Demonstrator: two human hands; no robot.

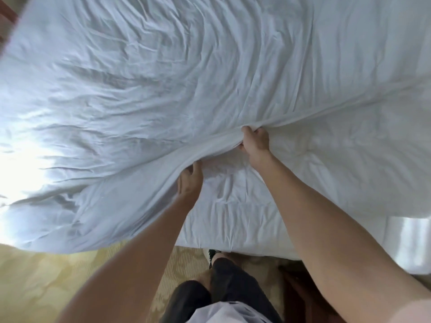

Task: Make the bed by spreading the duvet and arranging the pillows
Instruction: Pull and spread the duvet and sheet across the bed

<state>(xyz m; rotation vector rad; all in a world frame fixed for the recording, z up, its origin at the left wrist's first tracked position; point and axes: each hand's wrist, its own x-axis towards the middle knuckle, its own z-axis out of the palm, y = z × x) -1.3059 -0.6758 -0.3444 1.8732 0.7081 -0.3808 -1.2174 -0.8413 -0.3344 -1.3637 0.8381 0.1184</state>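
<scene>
Near the middle of the frame, two bare hands hold up a big white duvet (163,78). It fills almost all of the upper part of the frame and is full of wrinkles. Its lower edge runs from the lower left up toward the right side, lifted off the bed (245,217).

Right at that edge, the left hand (190,180) has its fingers curled round the cloth, with the fingertips tucked under the fold. A little higher and to the right, the right hand (255,142) pinches a bunch of the same edge in a tight grip. The cloth pulls into long folds that spread out from this hand. The two hands are near each other but not touching.

Under the lifted duvet, in the lower middle, the white bed sheet shows, soft and creased. At the bottom of the frame is a yellow patterned carpet (58,283), and the person's legs in dark shorts (224,287) stand just beside the bed. The left side of the duvet glows bright with light.
</scene>
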